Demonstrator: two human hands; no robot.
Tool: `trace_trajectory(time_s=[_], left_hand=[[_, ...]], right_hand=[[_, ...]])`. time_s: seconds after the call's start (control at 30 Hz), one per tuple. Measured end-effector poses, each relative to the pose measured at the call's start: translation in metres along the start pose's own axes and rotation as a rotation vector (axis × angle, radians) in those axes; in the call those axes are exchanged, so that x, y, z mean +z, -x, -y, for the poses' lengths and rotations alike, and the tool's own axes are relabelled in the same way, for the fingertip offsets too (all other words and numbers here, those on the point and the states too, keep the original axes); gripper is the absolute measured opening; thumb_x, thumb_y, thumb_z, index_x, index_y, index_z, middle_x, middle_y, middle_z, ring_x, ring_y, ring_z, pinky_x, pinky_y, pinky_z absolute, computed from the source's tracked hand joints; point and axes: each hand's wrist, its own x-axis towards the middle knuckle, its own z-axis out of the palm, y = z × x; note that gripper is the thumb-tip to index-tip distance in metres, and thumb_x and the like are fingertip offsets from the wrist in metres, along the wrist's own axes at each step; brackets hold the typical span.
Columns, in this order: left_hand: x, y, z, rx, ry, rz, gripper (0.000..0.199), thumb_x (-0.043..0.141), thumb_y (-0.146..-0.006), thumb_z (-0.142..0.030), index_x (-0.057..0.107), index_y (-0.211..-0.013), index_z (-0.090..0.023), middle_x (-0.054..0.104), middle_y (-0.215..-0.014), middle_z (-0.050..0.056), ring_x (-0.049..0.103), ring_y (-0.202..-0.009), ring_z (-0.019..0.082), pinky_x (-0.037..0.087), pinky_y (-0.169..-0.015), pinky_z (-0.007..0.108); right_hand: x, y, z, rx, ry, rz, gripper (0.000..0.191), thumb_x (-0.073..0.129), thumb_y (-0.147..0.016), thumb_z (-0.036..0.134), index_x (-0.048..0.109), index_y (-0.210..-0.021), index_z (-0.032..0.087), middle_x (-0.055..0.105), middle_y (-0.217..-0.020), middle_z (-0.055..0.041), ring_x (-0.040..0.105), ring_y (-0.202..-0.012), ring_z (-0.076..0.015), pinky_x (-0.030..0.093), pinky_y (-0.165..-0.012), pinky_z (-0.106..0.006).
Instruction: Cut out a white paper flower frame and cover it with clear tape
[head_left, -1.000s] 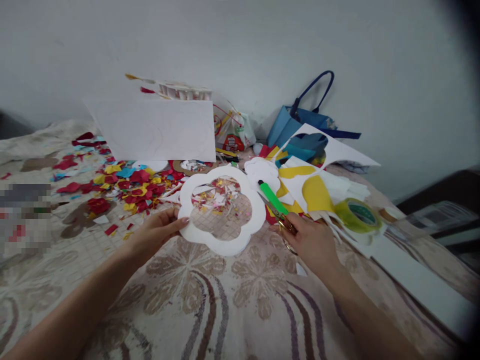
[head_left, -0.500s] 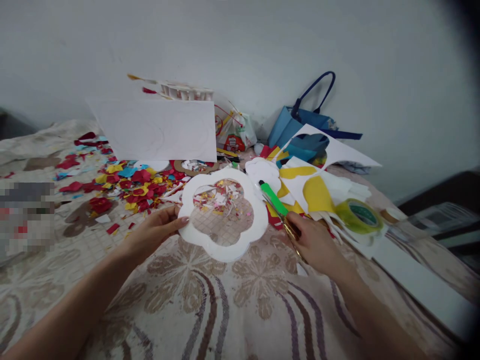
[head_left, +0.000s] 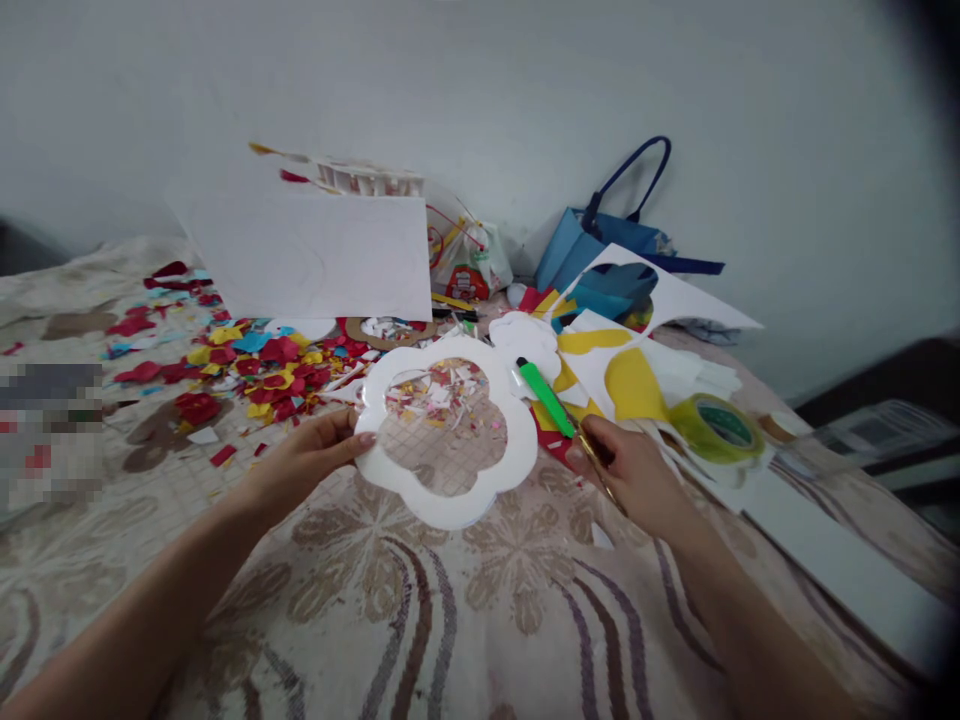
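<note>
My left hand (head_left: 330, 450) pinches the left rim of a white flower-shaped ring (head_left: 442, 508) between thumb and fingers. Through its open middle, paper scraps and the tablecloth show. My right hand (head_left: 626, 465) is closed around a slim gold-coloured shaft (head_left: 600, 470), just right of the ring. In line with it lies a bright green piece (head_left: 546, 398) with a black tip, reaching toward the ring's right edge; whether green and gold are one tool I cannot tell. A white scalloped paper cutout (head_left: 517, 335) sits behind the ring.
Red, yellow and blue paper scraps (head_left: 277, 375) spread at left. A white board (head_left: 322, 255) stands behind. At right are a yellow tape roll (head_left: 720, 430), cut sheets (head_left: 690, 305), a blue bag (head_left: 562, 250) and a long white strip (head_left: 832, 570). Patterned cloth (head_left: 450, 630) covers the table.
My right hand has shifted slightly right and turned a little, with the gold shaft showing at a changed angle. My left hand and the white ring have barely moved.
</note>
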Motion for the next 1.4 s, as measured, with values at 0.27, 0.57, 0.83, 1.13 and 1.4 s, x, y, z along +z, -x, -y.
trace_trajectory(time_s=[0.27, 0.57, 0.83, 1.13, 1.4], left_hand=[[-0.003, -0.001, 0.001, -0.043, -0.038, 0.048, 0.029, 0.076, -0.067, -0.04, 0.064, -0.078, -0.016, 0.062, -0.075, 0.002, 0.058, -0.071, 0.016, 0.049, -0.068, 0.027], [0.0, 0.0, 0.005, -0.026, -0.116, 0.085, 0.025, 0.074, -0.069, -0.039, 0.063, -0.074, -0.017, 0.062, -0.072, 0.002, 0.055, -0.066, 0.015, 0.046, -0.06, 0.023], [0.002, 0.001, 0.007, -0.041, -0.155, 0.098, 0.031, 0.074, -0.069, -0.042, 0.059, -0.073, -0.015, 0.059, -0.069, 0.0, 0.052, -0.063, 0.012, 0.042, -0.058, 0.021], [0.004, 0.001, 0.006, -0.033, -0.156, 0.092, 0.029, 0.074, -0.069, -0.041, 0.059, -0.072, -0.016, 0.058, -0.069, 0.0, 0.052, -0.063, 0.012, 0.041, -0.057, 0.021], [0.002, -0.001, 0.013, -0.045, -0.135, 0.125, 0.027, 0.073, -0.071, -0.04, 0.061, -0.075, -0.016, 0.059, -0.071, 0.0, 0.053, -0.065, 0.012, 0.043, -0.059, 0.021]], right_hand=[[0.001, -0.002, 0.002, 0.006, -0.068, -0.044, 0.037, 0.041, -0.084, 0.054, 0.041, -0.064, 0.023, 0.043, -0.051, 0.0038, 0.041, -0.048, -0.0132, 0.025, -0.049, -0.025], [0.01, 0.002, 0.007, 0.036, -0.031, -0.066, 0.029, 0.046, -0.084, 0.043, 0.038, -0.066, 0.023, 0.048, -0.054, 0.0032, 0.042, -0.051, -0.0137, 0.025, -0.05, -0.025], [0.01, 0.004, 0.015, 0.035, 0.05, 0.009, 0.024, 0.043, -0.086, 0.039, 0.041, -0.068, 0.023, 0.053, -0.056, 0.0017, 0.048, -0.052, -0.0154, 0.024, -0.051, -0.026], [0.013, 0.005, 0.019, 0.016, 0.186, -0.046, 0.026, 0.046, -0.086, 0.043, 0.047, -0.07, 0.022, 0.057, -0.057, 0.0001, 0.054, -0.054, -0.0172, 0.023, -0.05, -0.026], [0.016, 0.006, 0.02, 0.028, 0.205, -0.083, 0.035, 0.043, -0.087, 0.052, 0.047, -0.071, 0.022, 0.057, -0.058, 0.0002, 0.055, -0.055, -0.0174, 0.022, -0.051, -0.026]])
